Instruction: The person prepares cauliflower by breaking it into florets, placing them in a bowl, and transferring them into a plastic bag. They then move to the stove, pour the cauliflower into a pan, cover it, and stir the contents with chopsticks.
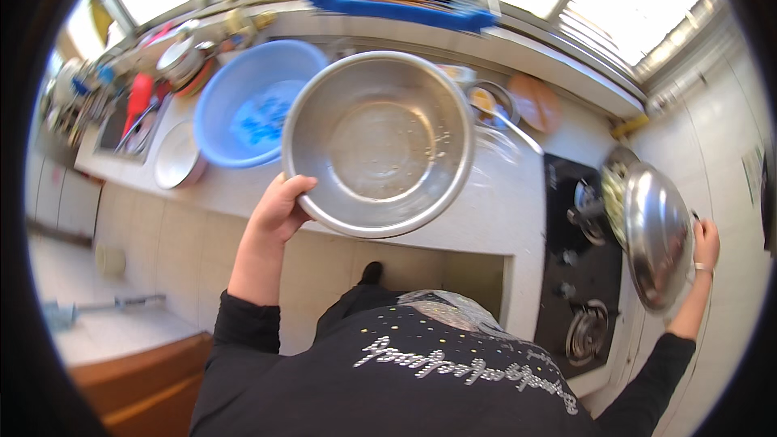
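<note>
My left hand (284,206) grips the near left rim of a wide stainless steel basin (376,152), which is tilted so its inside faces me. A few small pale bits cling to the basin's right inner wall. At the far right my right hand (706,244) holds a domed metal lid (660,237) by its knob. The lid is tipped on edge beside a pan of pale green chopped food (614,197) on the stove. Most of that pan is hidden behind the lid.
A blue plastic tub (212,121) and a white bowl (176,161) stand left on the counter. Behind the basin's right side is a small metal bowl with a spoon (516,130). The black gas stove (561,309) has a bare near burner (587,334). A sink (109,133) lies far left.
</note>
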Available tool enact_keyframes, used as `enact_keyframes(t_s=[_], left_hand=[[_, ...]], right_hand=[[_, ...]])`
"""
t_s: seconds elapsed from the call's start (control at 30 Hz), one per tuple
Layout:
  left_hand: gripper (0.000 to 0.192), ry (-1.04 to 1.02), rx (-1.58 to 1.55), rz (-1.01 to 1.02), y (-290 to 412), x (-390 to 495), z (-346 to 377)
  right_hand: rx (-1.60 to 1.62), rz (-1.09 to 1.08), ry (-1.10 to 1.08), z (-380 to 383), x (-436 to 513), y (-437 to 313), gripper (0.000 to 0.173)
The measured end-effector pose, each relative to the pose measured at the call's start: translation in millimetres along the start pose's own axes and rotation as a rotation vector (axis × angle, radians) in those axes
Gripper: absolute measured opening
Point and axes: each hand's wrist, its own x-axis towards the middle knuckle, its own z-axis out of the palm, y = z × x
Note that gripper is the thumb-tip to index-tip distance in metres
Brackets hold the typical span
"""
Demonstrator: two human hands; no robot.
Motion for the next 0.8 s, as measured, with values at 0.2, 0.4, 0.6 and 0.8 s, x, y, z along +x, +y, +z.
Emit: enact_keyframes(t_s=[0.2,0.4,0.6,0.8], left_hand=[[0.023,0.145,-0.159,0.111,45,-7,-81],[0.034,0.293,-0.181,0.297,77,-37,-150],[0.041,0.249,0.09,0.131,56,-44,-135],[0.036,0.137,0.264,-0.091,-9,-22,-111]], right_hand=[[0.12,0.118,-0.068,5,7,-54,0.032],[0.187,0.096,-0.085,12,23,-88,0.033],[0.237,0.123,-0.014,24,33,-93,0.033],[0.177,0.16,0.007,32,58,-102,0.033]])
